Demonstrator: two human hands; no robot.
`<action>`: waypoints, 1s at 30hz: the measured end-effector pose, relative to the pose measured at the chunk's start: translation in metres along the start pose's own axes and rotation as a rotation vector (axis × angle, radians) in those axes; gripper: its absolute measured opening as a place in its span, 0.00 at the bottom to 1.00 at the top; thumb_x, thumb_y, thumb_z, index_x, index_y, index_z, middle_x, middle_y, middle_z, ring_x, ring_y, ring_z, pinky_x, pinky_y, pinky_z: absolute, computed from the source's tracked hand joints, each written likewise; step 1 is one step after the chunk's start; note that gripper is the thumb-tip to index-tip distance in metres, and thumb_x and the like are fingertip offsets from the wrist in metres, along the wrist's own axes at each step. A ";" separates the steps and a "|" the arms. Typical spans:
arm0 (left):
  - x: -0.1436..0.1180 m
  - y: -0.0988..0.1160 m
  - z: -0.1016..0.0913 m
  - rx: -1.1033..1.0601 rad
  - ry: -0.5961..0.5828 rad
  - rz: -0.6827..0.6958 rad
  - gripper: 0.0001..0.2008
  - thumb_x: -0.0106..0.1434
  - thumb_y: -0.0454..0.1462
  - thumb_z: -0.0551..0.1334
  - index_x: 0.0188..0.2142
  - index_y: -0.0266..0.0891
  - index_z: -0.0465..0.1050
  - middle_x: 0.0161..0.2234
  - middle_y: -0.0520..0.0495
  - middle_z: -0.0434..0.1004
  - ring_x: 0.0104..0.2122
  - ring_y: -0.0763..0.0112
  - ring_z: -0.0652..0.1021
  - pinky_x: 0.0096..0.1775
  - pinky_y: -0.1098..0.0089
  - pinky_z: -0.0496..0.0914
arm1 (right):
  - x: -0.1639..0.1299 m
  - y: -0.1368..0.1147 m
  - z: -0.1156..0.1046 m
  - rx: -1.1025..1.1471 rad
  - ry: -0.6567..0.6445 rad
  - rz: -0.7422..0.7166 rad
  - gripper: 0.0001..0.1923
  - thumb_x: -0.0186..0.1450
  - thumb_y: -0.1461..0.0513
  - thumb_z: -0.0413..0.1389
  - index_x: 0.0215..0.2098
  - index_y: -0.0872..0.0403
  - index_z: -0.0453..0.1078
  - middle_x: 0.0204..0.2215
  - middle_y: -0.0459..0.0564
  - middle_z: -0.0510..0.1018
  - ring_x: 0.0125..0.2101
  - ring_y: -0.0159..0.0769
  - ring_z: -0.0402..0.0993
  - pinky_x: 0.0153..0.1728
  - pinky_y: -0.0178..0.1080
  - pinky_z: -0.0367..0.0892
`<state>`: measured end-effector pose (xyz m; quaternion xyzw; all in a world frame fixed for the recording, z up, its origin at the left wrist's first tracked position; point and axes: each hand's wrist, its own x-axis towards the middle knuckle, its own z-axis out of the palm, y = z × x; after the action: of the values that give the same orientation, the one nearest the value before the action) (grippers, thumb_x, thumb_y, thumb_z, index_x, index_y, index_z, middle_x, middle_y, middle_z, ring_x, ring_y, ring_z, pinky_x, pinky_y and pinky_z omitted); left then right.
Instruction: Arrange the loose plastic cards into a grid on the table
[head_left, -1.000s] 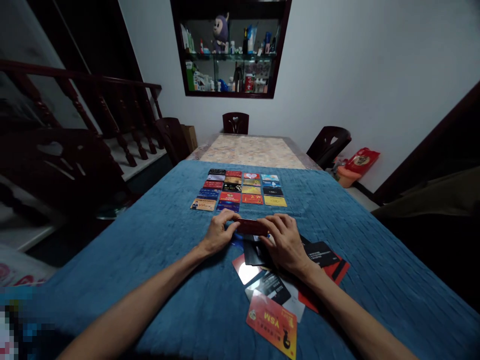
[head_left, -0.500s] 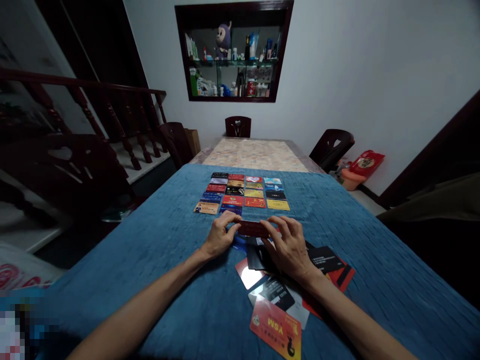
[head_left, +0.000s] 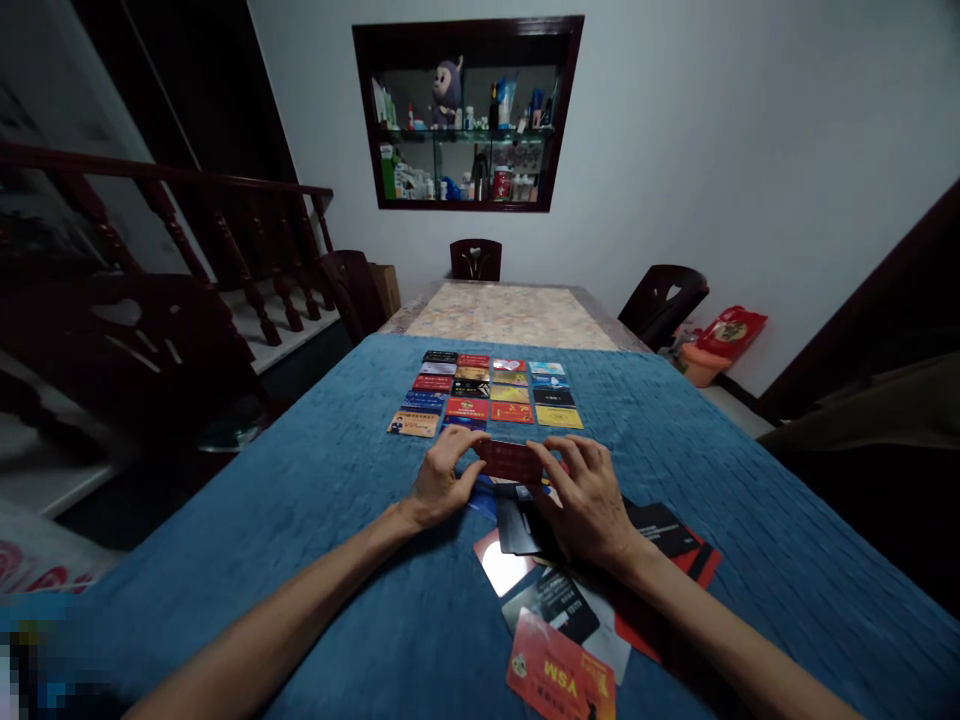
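We've got the dark red plastic card [head_left: 510, 460] pinched at its ends, left hand [head_left: 439, 480] and right hand [head_left: 589, 500] both curled onto it. It sits low, seemingly just above the blue quilted cloth [head_left: 337, 500], between the neat grid of laid-out cards [head_left: 484, 392] and the loose card pile [head_left: 570, 580].

A home's dining room is showing itself here. A long table [head_left: 750, 560] under a blue quilted cloth is filling the middle, with dark carved wooden chairs [head_left: 475, 259] standing round its far end. At the upper left a wooden stair railing [head_left: 225, 240] is climbing. In the top centre wall a recessed shelf [head_left: 465, 110] is holding bottles and a plush toy [head_left: 448, 88].
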<state>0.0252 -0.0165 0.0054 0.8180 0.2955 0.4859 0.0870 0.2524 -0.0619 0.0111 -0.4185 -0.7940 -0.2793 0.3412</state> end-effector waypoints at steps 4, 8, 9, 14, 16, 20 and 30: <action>0.002 -0.006 -0.010 0.084 -0.126 0.051 0.29 0.61 0.29 0.63 0.61 0.41 0.62 0.51 0.41 0.75 0.50 0.58 0.74 0.54 0.54 0.71 | 0.012 0.005 0.005 0.039 -0.027 0.031 0.17 0.67 0.61 0.57 0.53 0.55 0.70 0.44 0.57 0.74 0.44 0.47 0.65 0.42 0.46 0.62; 0.004 -0.014 -0.024 0.176 -0.236 0.033 0.36 0.61 0.30 0.63 0.67 0.42 0.54 0.55 0.39 0.71 0.54 0.54 0.72 0.57 0.50 0.68 | 0.026 0.009 0.015 0.108 -0.065 0.028 0.19 0.65 0.58 0.58 0.52 0.54 0.70 0.44 0.57 0.74 0.44 0.48 0.65 0.41 0.46 0.63; 0.005 -0.017 -0.027 0.189 -0.250 0.025 0.37 0.61 0.30 0.63 0.67 0.42 0.54 0.55 0.39 0.71 0.54 0.54 0.72 0.57 0.50 0.68 | 0.029 0.010 0.018 0.134 -0.085 0.024 0.20 0.64 0.57 0.59 0.53 0.54 0.69 0.44 0.57 0.73 0.44 0.48 0.65 0.41 0.46 0.64; 0.014 -0.030 -0.042 0.225 -0.270 -0.007 0.33 0.61 0.30 0.62 0.65 0.40 0.57 0.51 0.39 0.73 0.51 0.55 0.73 0.55 0.52 0.70 | 0.048 0.012 0.032 0.244 -0.167 -0.001 0.23 0.62 0.57 0.60 0.55 0.54 0.68 0.45 0.58 0.72 0.44 0.48 0.65 0.42 0.47 0.66; 0.018 -0.036 -0.047 0.226 -0.278 -0.026 0.33 0.61 0.31 0.64 0.64 0.39 0.59 0.50 0.39 0.74 0.49 0.55 0.74 0.54 0.53 0.70 | 0.057 0.012 0.038 0.273 -0.189 -0.010 0.24 0.62 0.57 0.60 0.55 0.55 0.68 0.46 0.58 0.72 0.44 0.48 0.64 0.41 0.47 0.66; 0.025 -0.047 -0.058 0.188 -0.263 -0.063 0.31 0.61 0.32 0.65 0.63 0.37 0.62 0.51 0.38 0.74 0.51 0.55 0.74 0.54 0.54 0.70 | 0.073 0.015 0.052 0.322 -0.188 -0.033 0.24 0.62 0.57 0.60 0.54 0.57 0.69 0.45 0.58 0.71 0.44 0.47 0.64 0.43 0.48 0.66; 0.064 -0.088 -0.077 0.223 -0.314 -0.147 0.22 0.58 0.33 0.65 0.53 0.37 0.71 0.47 0.42 0.75 0.47 0.58 0.75 0.53 0.58 0.70 | 0.111 0.030 0.104 0.410 -0.212 -0.021 0.21 0.62 0.56 0.61 0.51 0.56 0.72 0.45 0.58 0.74 0.45 0.47 0.65 0.46 0.47 0.66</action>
<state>-0.0519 0.0798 0.0549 0.8643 0.3893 0.3092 0.0761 0.1997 0.0807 0.0384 -0.3591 -0.8698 -0.0703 0.3310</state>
